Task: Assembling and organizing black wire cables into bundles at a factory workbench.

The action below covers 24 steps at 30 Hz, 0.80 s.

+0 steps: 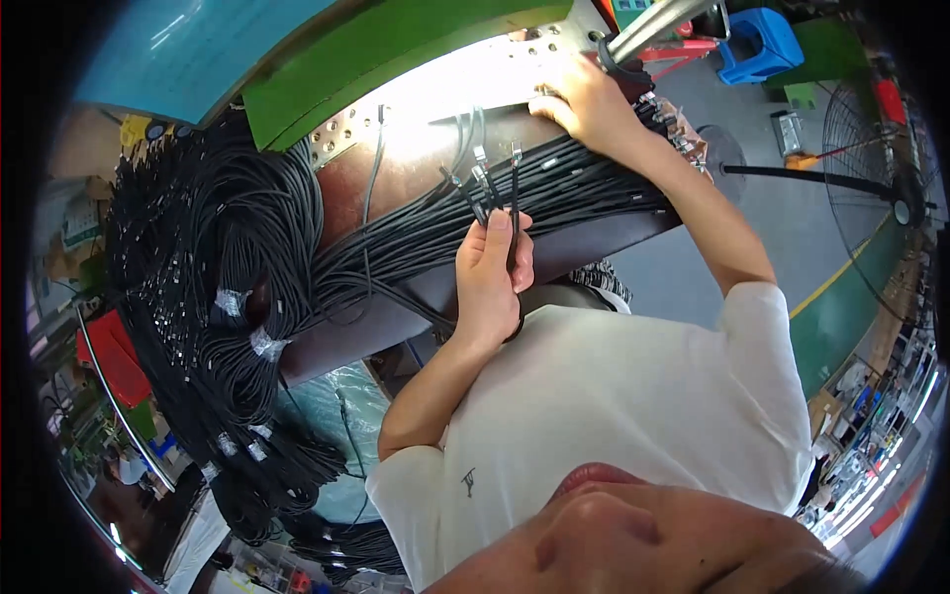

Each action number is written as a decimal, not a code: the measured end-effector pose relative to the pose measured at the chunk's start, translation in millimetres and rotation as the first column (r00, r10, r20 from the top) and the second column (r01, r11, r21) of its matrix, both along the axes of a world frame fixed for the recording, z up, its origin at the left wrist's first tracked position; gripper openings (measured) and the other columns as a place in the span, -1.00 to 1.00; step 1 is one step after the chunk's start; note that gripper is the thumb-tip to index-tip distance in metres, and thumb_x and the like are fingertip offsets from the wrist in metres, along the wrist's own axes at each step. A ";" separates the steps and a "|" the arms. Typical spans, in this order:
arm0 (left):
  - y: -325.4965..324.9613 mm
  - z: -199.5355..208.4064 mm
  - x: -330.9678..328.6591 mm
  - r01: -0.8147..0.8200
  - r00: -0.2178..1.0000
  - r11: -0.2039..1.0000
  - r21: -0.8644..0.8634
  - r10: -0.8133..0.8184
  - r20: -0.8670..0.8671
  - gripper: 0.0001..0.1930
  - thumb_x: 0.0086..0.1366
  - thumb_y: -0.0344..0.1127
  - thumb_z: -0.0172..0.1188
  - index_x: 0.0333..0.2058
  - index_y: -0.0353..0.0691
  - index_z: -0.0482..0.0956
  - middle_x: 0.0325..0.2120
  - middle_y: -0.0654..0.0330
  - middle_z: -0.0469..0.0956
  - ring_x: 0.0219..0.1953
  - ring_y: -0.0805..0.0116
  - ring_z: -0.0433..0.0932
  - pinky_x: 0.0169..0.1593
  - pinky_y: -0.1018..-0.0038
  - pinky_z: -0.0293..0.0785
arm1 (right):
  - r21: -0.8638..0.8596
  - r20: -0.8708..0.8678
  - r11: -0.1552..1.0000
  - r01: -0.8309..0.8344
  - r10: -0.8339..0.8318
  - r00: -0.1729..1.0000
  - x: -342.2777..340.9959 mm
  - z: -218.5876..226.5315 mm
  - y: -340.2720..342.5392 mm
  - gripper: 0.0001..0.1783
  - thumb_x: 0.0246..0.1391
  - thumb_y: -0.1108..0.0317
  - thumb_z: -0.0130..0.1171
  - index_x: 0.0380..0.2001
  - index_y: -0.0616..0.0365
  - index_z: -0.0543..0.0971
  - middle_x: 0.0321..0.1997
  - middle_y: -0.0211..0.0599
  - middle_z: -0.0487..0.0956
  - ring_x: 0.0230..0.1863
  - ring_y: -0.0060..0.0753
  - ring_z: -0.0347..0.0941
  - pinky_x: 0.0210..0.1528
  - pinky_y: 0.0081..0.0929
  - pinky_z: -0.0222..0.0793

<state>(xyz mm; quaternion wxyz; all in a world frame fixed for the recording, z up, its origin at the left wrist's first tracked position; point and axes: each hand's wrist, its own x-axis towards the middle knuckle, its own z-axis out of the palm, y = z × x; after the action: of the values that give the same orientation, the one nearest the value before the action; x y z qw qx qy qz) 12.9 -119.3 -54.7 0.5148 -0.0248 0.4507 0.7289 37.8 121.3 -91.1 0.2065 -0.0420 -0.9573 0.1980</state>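
My left hand (pixel 492 269) is closed around a few black cables (pixel 515 183), with the thumb on top. Their metal plug ends (pixel 481 155) stick up past the fingers. Farther off and to the right, my right hand (pixel 592 111) reaches to the brightly lit metal panel (pixel 465 87). Its thumb and fingers are bent together at the panel; glare hides what is between them. A long bundle of black cables (pixel 584 183) lies across the dark red-brown tabletop (pixel 346 193), passing beneath my left hand and right wrist.
A large heap of coiled black cables (pixel 262 188) hangs over the table's left end, some tied with clear wrap (pixel 267 345). A green machine beam (pixel 327 74) borders the lit panel. At right stand a black fan (pixel 896 208) and a blue stool (pixel 760 45).
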 end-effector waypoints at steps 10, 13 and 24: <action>-7.5 -2.9 -2.3 0.078 0.993 0.997 0.027 -0.080 0.091 -0.72 0.41 -0.17 -0.09 -0.19 -0.27 0.46 -0.61 0.29 0.39 -0.64 0.61 0.27 -0.62 0.67 0.17 | 0.283 -0.016 0.932 -0.225 0.239 0.971 16.4 41.1 -55.0 -0.77 -0.18 0.38 0.23 -0.37 0.05 0.48 -0.26 -0.32 0.46 -0.21 -0.31 0.43 -0.22 -0.38 0.39; -20.1 8.5 -4.7 -0.003 0.859 0.997 -0.073 -0.035 -0.511 -0.75 0.42 -0.29 -0.11 -0.15 -0.36 0.43 -0.33 0.09 0.55 -0.35 0.45 0.52 -0.25 0.56 0.48 | 0.166 -0.098 0.985 -0.043 0.060 0.993 18.9 22.7 -59.0 -0.79 -0.18 0.42 0.24 -0.42 0.07 0.44 -0.26 -0.35 0.48 -0.20 -0.30 0.44 -0.19 -0.36 0.39; -22.4 12.9 -12.9 0.075 0.992 0.996 0.040 -0.071 -0.109 -0.59 0.44 -0.06 -0.18 -0.24 -0.34 0.43 -0.64 0.17 0.48 -0.66 0.54 0.35 -0.55 0.66 0.22 | -0.344 -0.090 0.935 -0.080 0.052 0.995 -2.6 17.6 -98.0 -0.81 -0.15 0.51 0.20 -0.44 0.12 0.41 -0.24 -0.34 0.52 -0.20 -0.16 0.45 -0.22 -0.32 0.41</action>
<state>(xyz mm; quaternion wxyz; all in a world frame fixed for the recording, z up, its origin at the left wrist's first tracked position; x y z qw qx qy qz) 0.0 -141.6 -41.8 0.5164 0.0424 0.4624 0.7195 35.2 23.3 -73.5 0.2268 -0.0378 -0.8992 0.3722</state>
